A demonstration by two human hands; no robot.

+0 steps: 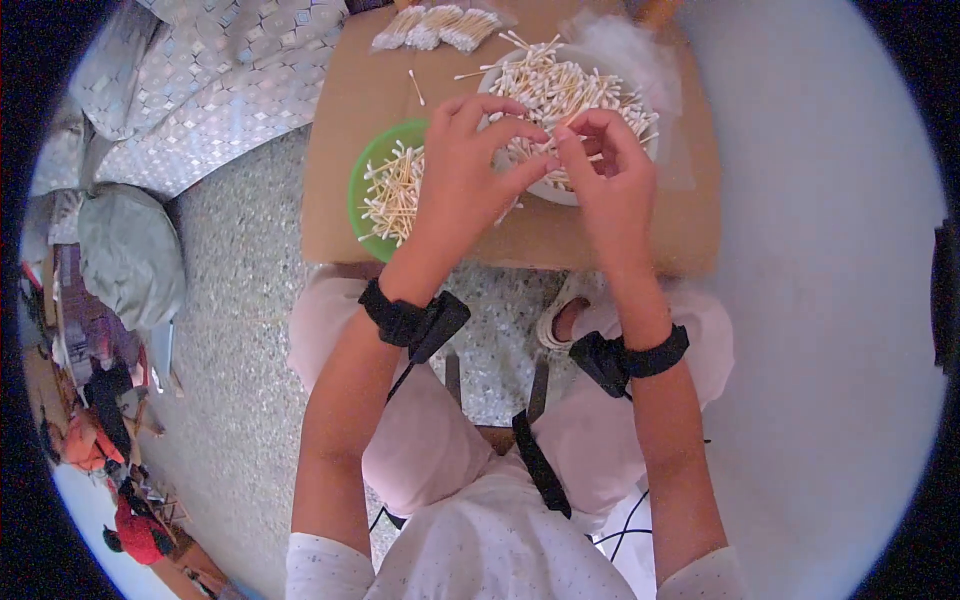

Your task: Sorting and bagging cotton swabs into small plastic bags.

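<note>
My left hand (478, 160) is over the near left side of a white bowl (488, 82) heaped with cotton swabs (560, 85). Its fingers are curved and apart, and I see nothing held in them. Close by, my right hand (610, 165) is closed in a pinch, thumb against fingertips, almost touching the left fingertips. What it pinches is too small to make out against the swabs behind. A green bowl (358, 190) with more cotton swabs (395, 195) stands to the left, partly hidden by my left hand and wrist.
Bundled swabs in clear plastic (440, 28) lie at the far left of the brown board (340, 110). A loose swab (416, 88) lies nearer. Clear plastic bags (620, 45) sit behind the white bowl. Patterned fabric (230, 90) hangs at left; a pale wall (830, 250) stands right.
</note>
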